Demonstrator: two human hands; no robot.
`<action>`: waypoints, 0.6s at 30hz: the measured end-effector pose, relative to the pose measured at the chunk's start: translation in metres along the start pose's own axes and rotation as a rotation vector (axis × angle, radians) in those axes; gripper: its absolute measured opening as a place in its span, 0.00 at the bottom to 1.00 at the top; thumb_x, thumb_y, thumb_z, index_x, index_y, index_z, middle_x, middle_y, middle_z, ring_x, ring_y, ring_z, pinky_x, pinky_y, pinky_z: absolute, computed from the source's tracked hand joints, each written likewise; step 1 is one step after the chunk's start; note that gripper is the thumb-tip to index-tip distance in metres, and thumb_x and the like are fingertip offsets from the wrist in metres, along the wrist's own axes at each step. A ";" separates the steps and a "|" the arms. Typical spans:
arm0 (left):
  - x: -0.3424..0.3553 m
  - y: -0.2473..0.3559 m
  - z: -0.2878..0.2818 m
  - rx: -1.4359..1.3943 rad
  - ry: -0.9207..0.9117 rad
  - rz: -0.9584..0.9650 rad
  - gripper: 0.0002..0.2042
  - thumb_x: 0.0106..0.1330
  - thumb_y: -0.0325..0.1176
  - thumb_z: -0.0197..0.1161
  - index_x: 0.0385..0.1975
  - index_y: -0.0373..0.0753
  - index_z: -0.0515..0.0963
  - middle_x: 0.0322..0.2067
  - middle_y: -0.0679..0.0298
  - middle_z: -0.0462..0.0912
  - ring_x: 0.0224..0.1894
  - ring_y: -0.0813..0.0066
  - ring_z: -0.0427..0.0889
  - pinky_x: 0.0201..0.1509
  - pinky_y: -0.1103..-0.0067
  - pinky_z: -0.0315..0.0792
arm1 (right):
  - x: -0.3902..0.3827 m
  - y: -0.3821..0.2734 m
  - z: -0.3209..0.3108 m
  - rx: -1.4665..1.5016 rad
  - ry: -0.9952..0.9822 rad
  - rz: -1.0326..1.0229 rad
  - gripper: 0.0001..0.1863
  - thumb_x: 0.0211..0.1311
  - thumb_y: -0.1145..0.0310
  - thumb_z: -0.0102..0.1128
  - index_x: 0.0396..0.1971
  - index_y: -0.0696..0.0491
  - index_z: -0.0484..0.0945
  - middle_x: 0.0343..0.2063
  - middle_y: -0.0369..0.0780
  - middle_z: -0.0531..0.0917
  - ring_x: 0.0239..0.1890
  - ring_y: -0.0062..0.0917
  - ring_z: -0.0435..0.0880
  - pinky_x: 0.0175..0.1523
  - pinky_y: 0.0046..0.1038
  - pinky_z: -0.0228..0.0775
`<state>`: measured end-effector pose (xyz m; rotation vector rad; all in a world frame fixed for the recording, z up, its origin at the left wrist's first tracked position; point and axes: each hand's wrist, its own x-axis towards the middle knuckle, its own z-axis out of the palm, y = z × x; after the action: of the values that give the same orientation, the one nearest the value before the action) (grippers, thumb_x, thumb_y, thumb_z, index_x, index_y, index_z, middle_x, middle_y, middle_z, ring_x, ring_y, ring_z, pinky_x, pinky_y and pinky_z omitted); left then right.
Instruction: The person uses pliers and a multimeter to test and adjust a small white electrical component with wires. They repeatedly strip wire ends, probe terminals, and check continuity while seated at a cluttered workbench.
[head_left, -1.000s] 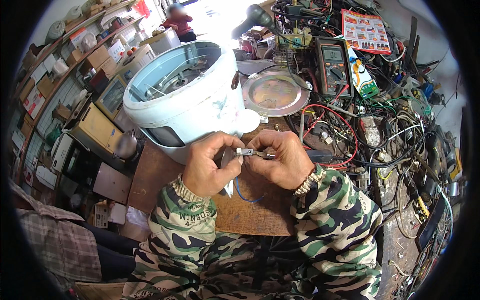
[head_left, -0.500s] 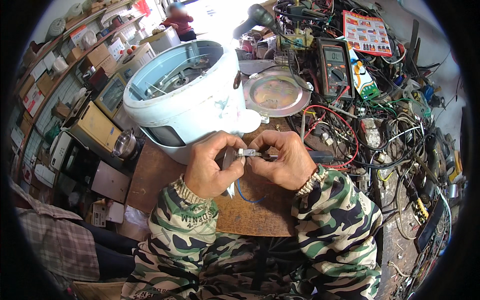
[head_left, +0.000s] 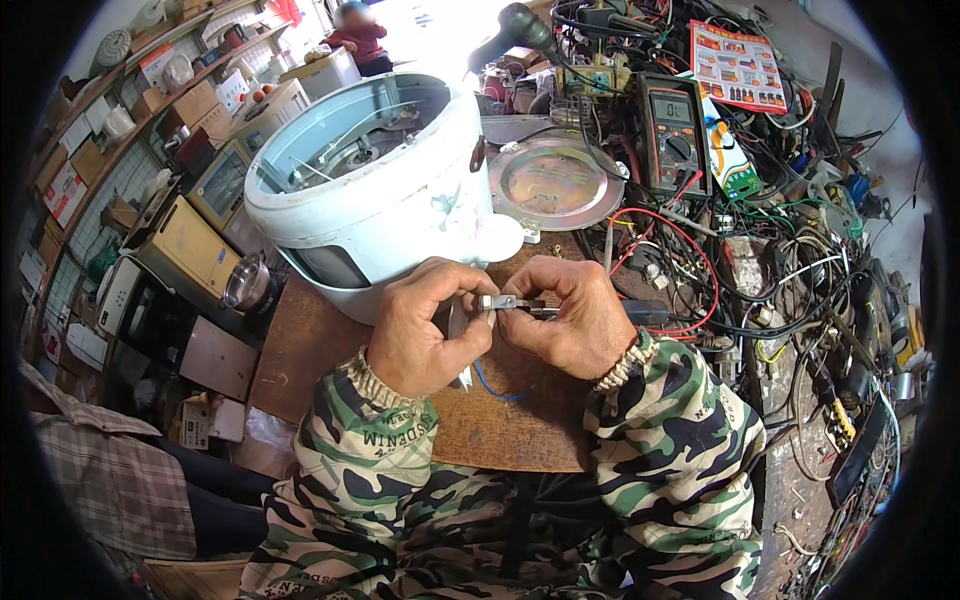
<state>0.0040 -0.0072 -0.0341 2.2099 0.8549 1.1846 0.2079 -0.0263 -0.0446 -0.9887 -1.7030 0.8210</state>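
Observation:
My left hand (head_left: 425,325) is closed, pinching a small whitish electrical part (head_left: 497,302) between thumb and forefinger. A thin blue wire (head_left: 493,385) hangs below the fingers, along with a pale strip partly hidden by the hand. Fingers of my right hand (head_left: 572,312) are closed round a slim dark-handled tool (head_left: 643,312). Its metal shaft (head_left: 540,309) points left and reaches the small part; the exact contact is hidden by my fingertips. Just beyond my hands stands a pale blue round appliance housing (head_left: 375,225), open at the top, with metal fittings inside.
A brown wooden board (head_left: 510,435) lies beneath my hands. Beyond them rest a round metal plate (head_left: 553,185) and a multimeter (head_left: 676,135) with red leads. Tangled cables (head_left: 790,290) crowd the right. Shelves (head_left: 120,140) line the left; one person (head_left: 357,38) is far off, another's plaid garment (head_left: 120,490) nearer.
My hands stay in almost the same place, with the small part and tool still pinched together. The fingers shift only slightly, and the view tilts a little.

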 end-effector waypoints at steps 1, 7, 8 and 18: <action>-0.001 -0.001 0.000 -0.019 0.010 0.001 0.10 0.54 0.22 0.68 0.36 0.33 0.82 0.31 0.61 0.83 0.32 0.75 0.83 0.37 0.78 0.77 | 0.000 0.000 0.001 0.012 -0.002 0.000 0.10 0.50 0.72 0.70 0.29 0.62 0.83 0.24 0.47 0.84 0.28 0.29 0.84 0.36 0.32 0.75; -0.005 -0.005 0.001 -0.035 0.032 -0.023 0.10 0.54 0.22 0.68 0.37 0.33 0.82 0.32 0.61 0.84 0.33 0.76 0.84 0.37 0.78 0.78 | 0.001 -0.004 0.001 0.089 -0.024 0.055 0.10 0.51 0.72 0.70 0.31 0.62 0.83 0.25 0.47 0.84 0.28 0.28 0.85 0.37 0.31 0.76; -0.005 -0.005 0.001 -0.039 0.034 -0.022 0.10 0.54 0.22 0.68 0.37 0.32 0.82 0.32 0.61 0.84 0.33 0.76 0.84 0.37 0.78 0.78 | 0.001 -0.006 0.000 0.086 -0.031 0.068 0.10 0.51 0.72 0.70 0.31 0.62 0.83 0.25 0.46 0.85 0.28 0.28 0.85 0.37 0.31 0.76; -0.007 -0.004 0.001 -0.066 0.035 -0.055 0.10 0.54 0.22 0.68 0.37 0.32 0.82 0.33 0.60 0.84 0.33 0.76 0.84 0.37 0.78 0.77 | 0.001 0.001 0.001 0.023 -0.026 0.005 0.11 0.52 0.72 0.69 0.32 0.63 0.82 0.27 0.48 0.84 0.30 0.33 0.86 0.37 0.33 0.76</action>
<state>0.0008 -0.0091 -0.0410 2.1055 0.8721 1.2117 0.2070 -0.0253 -0.0454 -0.9705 -1.7100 0.8585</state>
